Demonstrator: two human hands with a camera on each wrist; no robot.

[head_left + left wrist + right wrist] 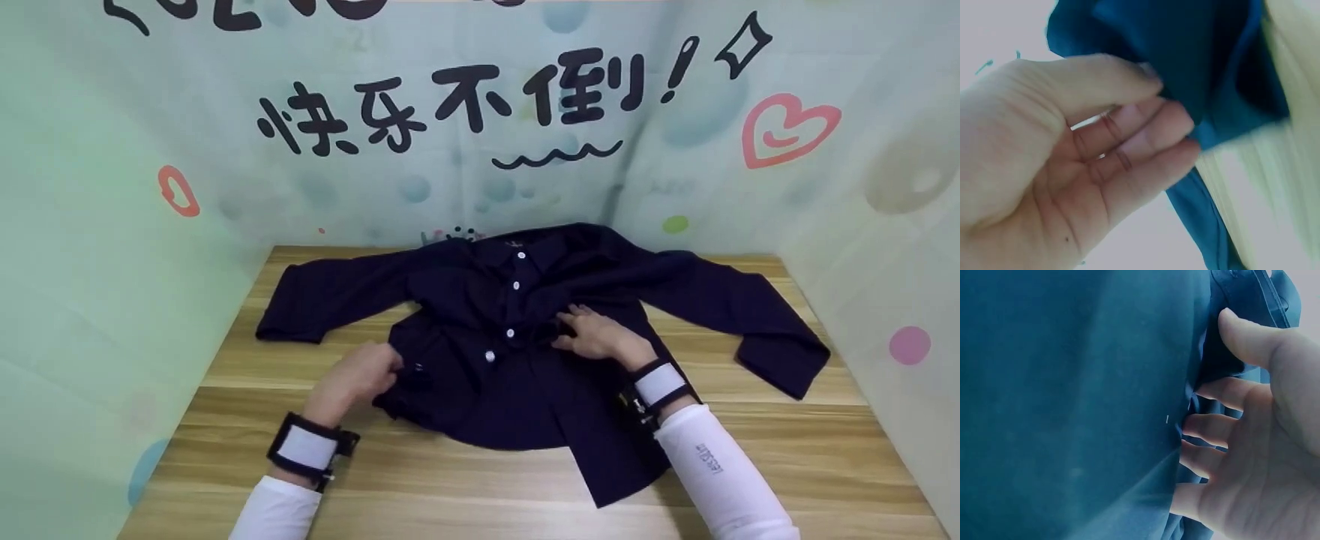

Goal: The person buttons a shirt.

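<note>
On the wooden desk [750, 457], inside a booth of pale printed walls [112, 285], a dark button-up shirt [525, 390] lies face up with its collar toward the back wall and both sleeves spread out to the sides. The left hand [358, 379] is at the shirt's left side seam, near the waist, and its thumb and fingers pinch the edge of the cloth; the left wrist view shows the fabric caught between the thumb and the fingertips [1176, 121]. The right hand [596, 335] rests on the chest of the shirt, just right of the row of white buttons [513, 309], with its fingers bent into the folds; the right wrist view shows them tucked into a crease of the fabric, so it seems to be gripping a bunch of cloth rather than lying flat. By the look of it, the step in hand is straightening or arranging the body of the shirt, with the front still rumpled and the lower hem curled up on the near side. The next move likely calls for both hands to draw the cloth taut and flat without dragging the whole shirt across the desk, keeping the button strip straight. Both hands wear dark wrist straps [307, 448] over white sleeves [720, 472].
</note>
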